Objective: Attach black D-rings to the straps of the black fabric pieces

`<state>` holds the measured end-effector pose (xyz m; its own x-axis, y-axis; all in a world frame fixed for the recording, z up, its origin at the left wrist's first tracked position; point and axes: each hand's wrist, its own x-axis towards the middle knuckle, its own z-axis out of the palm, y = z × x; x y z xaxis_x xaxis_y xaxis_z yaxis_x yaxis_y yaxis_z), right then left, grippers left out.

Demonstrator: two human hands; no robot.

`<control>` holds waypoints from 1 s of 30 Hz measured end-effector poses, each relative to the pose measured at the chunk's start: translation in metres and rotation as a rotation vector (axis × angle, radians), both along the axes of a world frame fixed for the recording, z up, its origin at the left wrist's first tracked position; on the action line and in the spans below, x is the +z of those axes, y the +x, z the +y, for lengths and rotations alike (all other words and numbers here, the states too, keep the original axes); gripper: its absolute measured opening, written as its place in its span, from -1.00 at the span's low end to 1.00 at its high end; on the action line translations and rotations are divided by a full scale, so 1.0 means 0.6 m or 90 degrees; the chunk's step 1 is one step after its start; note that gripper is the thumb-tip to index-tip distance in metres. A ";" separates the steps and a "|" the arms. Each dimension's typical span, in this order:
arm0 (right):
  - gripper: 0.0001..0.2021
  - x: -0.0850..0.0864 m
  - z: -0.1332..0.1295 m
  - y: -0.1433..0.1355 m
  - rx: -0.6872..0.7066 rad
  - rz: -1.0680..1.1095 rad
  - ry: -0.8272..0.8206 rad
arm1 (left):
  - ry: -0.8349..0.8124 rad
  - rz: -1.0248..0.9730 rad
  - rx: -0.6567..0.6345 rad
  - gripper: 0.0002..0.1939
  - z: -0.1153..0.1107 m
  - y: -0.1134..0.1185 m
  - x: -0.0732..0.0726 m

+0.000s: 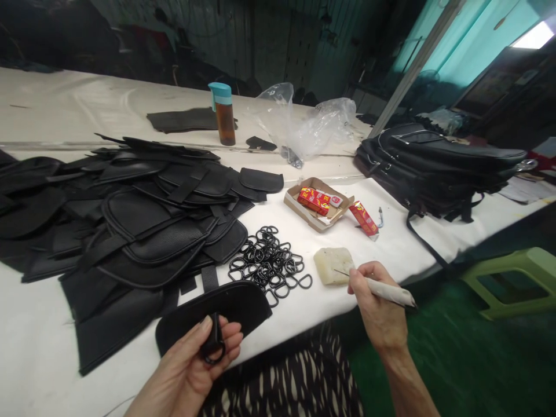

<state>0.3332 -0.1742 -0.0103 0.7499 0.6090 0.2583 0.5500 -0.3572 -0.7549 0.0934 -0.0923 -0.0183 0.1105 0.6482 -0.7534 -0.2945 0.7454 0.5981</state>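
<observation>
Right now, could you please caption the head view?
Hands holding a looped strap and a pointed tool, beside black rings.

The white tabletop (286,324) carries black pieces (160,231), a heap of rings (271,263), a yellowish block (333,265), an open box (319,204), a red carton (364,219), a bottle (225,116), clear plastic (317,124) and black bags (425,168).

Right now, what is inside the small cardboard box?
The open cardboard box holds a red packet with yellow marks and a small white item with a red spot. Whatever lies under the packet is covered and can't be told.
</observation>
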 end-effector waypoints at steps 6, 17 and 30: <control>-0.74 -0.015 0.008 0.004 -0.001 0.021 -0.032 | -0.016 -0.006 0.012 -0.84 0.003 0.004 0.006; -0.73 0.017 -0.015 -0.016 -0.006 0.087 0.037 | -0.024 -0.091 0.009 -0.77 0.002 -0.007 0.000; -0.77 0.010 0.027 -0.175 0.361 0.570 0.086 | 0.049 -0.277 -0.037 -0.84 -0.022 -0.030 -0.017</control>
<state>0.2279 -0.1581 -0.0043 0.3159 0.9359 -0.1555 -0.1652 -0.1071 -0.9804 0.0756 -0.1053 -0.0287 0.4446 0.6839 -0.5784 -0.4900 0.7263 0.4821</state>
